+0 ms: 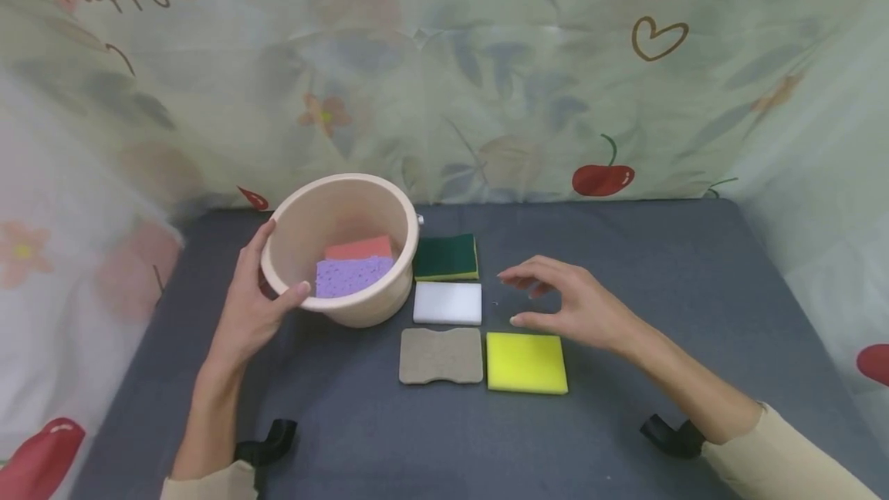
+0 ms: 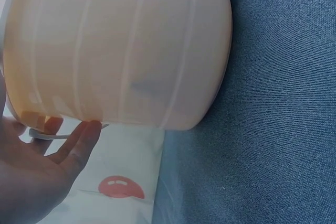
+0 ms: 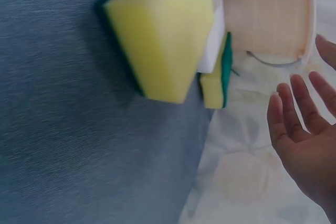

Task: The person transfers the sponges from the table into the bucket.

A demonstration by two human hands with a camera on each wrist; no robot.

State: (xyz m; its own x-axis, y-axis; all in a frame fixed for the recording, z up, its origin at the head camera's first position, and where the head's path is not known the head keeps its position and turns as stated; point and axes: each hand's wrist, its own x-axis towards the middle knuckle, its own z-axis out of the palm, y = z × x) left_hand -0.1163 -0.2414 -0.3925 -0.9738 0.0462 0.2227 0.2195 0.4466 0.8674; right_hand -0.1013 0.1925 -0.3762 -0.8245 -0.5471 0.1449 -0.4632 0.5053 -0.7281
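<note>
My left hand (image 1: 251, 295) grips the rim of a cream plastic bucket (image 1: 375, 311), thumb over the near edge and fingers along the outer side. Inside the bucket lie a purple sponge (image 1: 353, 278) and a red-pink sponge (image 1: 361, 248). In the left wrist view, fingertips touch the bucket's ribbed wall (image 2: 105, 45). My right hand (image 1: 566, 295) hovers with nothing in it, thumb and fingers spread apart, close above a yellow sponge (image 1: 526, 363). Left of that hand lie a white sponge (image 1: 447, 303) and a green-topped scouring sponge (image 1: 447, 257); a grey-brown notched sponge (image 1: 441, 356) lies nearer.
Dark grey cloth (image 1: 556, 446) covers the table. A printed curtain (image 1: 486, 99) rises along the back and both sides. Black curved pieces (image 1: 267, 444) show by each forearm. The bucket's thin handle (image 3: 275, 64) appears in the right wrist view.
</note>
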